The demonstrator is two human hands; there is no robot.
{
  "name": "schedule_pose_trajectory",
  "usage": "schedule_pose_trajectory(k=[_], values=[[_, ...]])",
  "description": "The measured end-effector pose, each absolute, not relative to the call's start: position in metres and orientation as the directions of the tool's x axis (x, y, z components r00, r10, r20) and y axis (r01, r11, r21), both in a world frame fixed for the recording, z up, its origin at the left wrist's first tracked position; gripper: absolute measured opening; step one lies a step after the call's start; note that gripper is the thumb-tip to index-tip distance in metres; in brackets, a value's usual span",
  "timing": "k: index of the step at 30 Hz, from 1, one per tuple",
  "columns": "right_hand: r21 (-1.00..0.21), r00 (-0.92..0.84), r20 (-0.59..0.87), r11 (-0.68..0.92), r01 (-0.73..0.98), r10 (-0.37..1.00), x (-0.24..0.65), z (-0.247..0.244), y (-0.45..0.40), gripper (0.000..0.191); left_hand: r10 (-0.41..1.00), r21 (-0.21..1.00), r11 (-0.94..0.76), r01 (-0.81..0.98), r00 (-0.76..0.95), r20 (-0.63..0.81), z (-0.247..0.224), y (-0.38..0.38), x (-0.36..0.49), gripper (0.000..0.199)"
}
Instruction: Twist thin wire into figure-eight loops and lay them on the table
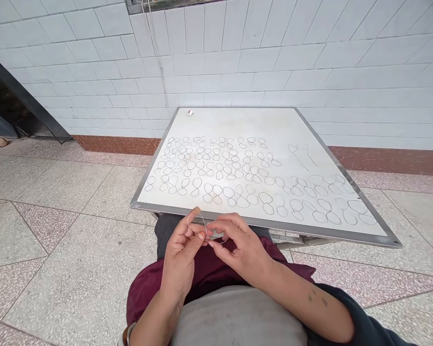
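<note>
A thin, light-coloured wire loop [204, 221] is held just in front of the table's near edge, above my lap. My left hand [182, 250] pinches it near the crossing, and one side of the loop rises past my raised fingertip. The thumb and fingertips of my right hand [243, 245] are closed on the other side, where a second curve of wire shows. Exactly how the strands cross is hidden by the fingers. Rows of wire figure-eights [240, 192] lie flat on the white tabletop [234, 120] beyond both hands.
A metal edge strip [267, 224] frames the tabletop. Near the far left corner sits a small white-and-red object [190, 113]. Longer bent wires [303, 153] lie at the right. The tiled wall [220, 62] stands behind, with a cord [159, 57] hanging on it.
</note>
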State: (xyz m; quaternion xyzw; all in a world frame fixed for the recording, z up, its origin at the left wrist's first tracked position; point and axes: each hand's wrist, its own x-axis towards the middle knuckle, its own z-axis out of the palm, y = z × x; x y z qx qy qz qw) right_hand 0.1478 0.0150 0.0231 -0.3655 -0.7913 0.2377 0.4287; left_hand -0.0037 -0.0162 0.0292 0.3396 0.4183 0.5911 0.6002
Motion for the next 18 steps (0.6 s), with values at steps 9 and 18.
schedule_pose_trajectory(k=[9, 18], values=[[-0.710, -0.370, 0.505, 0.619, 0.335, 0.780, 0.1480, 0.0216, 0.0137, 0.032, 0.987, 0.867, 0.107, -0.487, -0.051, -0.151, 0.0287, -0.0132, -0.0015, 0.047], [-0.740, -0.370, 0.489, 0.600, 0.303, 0.790, 0.1464, 0.0227, 0.0140, 0.029, 0.991, 0.882, 0.063, -0.466, -0.076, -0.111, 0.0291, -0.0146, 0.0007, 0.049]])
